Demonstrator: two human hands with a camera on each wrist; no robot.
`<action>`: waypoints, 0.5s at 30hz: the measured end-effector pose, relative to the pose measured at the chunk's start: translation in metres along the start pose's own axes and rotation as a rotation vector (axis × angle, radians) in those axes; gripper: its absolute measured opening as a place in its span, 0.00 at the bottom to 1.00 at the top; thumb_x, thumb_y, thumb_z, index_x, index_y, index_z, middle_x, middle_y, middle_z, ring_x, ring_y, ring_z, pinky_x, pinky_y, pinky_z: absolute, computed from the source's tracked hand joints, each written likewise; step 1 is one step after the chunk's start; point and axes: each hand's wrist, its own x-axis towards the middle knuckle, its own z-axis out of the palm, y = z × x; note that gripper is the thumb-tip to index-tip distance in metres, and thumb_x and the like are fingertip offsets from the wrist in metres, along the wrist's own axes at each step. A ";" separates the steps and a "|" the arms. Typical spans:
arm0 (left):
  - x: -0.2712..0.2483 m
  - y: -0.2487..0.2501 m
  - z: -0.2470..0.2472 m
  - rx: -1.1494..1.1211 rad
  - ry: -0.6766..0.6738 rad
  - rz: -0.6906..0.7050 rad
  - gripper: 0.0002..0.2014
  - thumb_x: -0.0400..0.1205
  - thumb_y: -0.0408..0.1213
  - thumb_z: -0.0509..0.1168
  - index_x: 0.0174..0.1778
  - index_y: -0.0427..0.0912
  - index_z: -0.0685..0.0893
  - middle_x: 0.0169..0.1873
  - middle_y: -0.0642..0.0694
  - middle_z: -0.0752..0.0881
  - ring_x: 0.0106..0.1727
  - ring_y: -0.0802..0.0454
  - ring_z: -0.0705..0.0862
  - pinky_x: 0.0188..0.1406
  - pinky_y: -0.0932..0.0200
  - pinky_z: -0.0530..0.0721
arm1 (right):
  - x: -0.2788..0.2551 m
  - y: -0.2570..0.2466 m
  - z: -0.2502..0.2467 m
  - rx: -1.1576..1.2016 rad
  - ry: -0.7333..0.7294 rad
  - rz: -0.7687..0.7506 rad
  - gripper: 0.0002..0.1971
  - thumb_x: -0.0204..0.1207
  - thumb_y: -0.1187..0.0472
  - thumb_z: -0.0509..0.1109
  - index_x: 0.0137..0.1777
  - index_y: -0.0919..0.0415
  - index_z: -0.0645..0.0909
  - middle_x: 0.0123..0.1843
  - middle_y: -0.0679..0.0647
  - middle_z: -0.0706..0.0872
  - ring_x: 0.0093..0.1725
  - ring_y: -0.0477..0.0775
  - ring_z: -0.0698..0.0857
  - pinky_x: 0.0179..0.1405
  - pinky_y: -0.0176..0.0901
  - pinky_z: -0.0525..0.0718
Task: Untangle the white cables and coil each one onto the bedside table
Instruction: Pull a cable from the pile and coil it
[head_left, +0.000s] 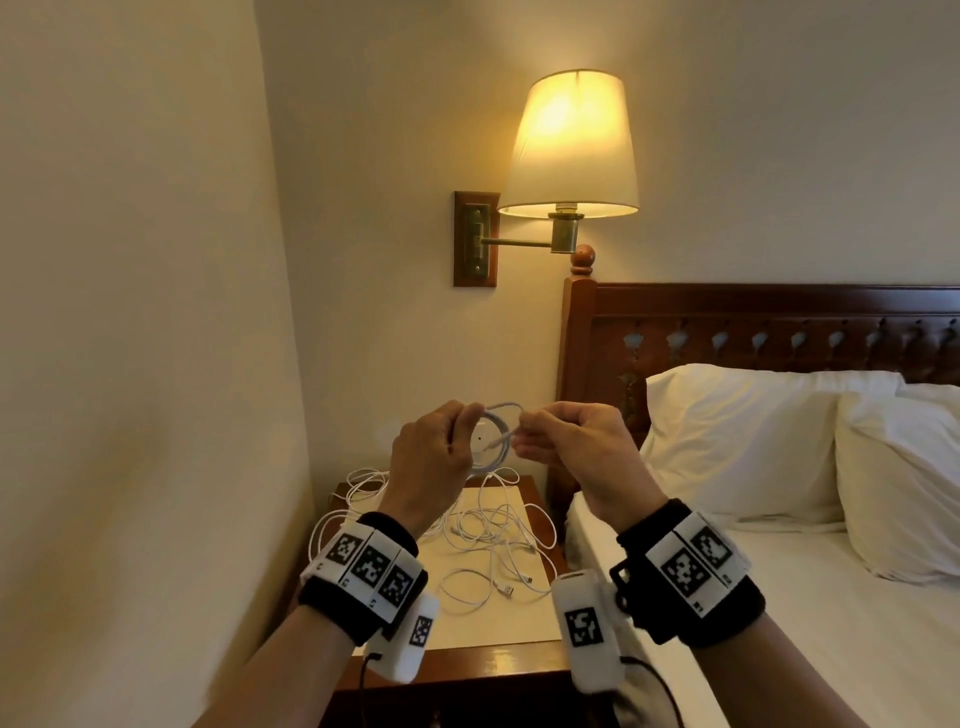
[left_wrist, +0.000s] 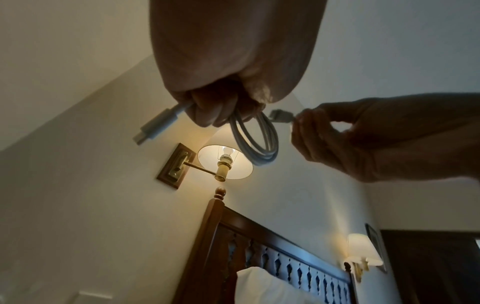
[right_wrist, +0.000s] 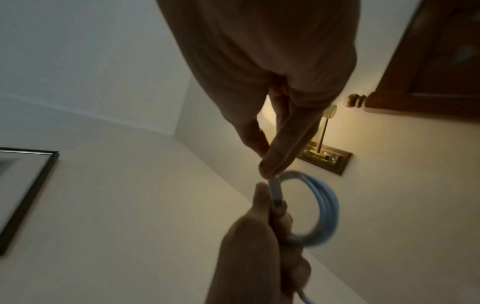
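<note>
The left hand (head_left: 428, 452) gripped a small coil of thin white cable (head_left: 496, 441) above the wooden bedside surface (head_left: 511, 660), while the right hand (head_left: 574, 452) pinched its plug end. Light and springy, it likely needed holding across all loops. More loose white cables (head_left: 488, 535) lay tangled below.

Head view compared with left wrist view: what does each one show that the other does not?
Only the head view shows the bedside table with the loose cables. Only the left wrist view shows the plug sticking out of the left hand, and a second lamp. Both show the coiled cable, the right hand pinching its end, and the lit lamp.
</note>
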 end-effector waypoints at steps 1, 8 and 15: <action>0.001 0.001 0.002 -0.035 0.003 -0.025 0.15 0.88 0.45 0.56 0.36 0.47 0.78 0.20 0.56 0.70 0.24 0.61 0.74 0.22 0.68 0.70 | -0.004 0.003 0.005 0.059 0.023 -0.019 0.05 0.78 0.67 0.72 0.47 0.71 0.86 0.38 0.63 0.92 0.37 0.56 0.92 0.37 0.39 0.90; 0.001 0.015 -0.002 -0.331 -0.027 -0.220 0.21 0.89 0.49 0.55 0.28 0.50 0.73 0.19 0.58 0.69 0.23 0.60 0.65 0.24 0.69 0.65 | -0.002 0.041 0.016 -0.629 0.292 -0.539 0.05 0.72 0.57 0.78 0.38 0.52 0.85 0.32 0.38 0.84 0.36 0.41 0.81 0.35 0.35 0.78; -0.002 0.029 -0.011 -0.571 -0.151 -0.403 0.22 0.89 0.50 0.53 0.30 0.45 0.74 0.19 0.55 0.67 0.20 0.61 0.62 0.20 0.68 0.64 | 0.014 0.040 0.015 -0.447 0.203 -0.547 0.11 0.70 0.64 0.77 0.45 0.53 0.77 0.50 0.45 0.86 0.52 0.44 0.85 0.53 0.43 0.85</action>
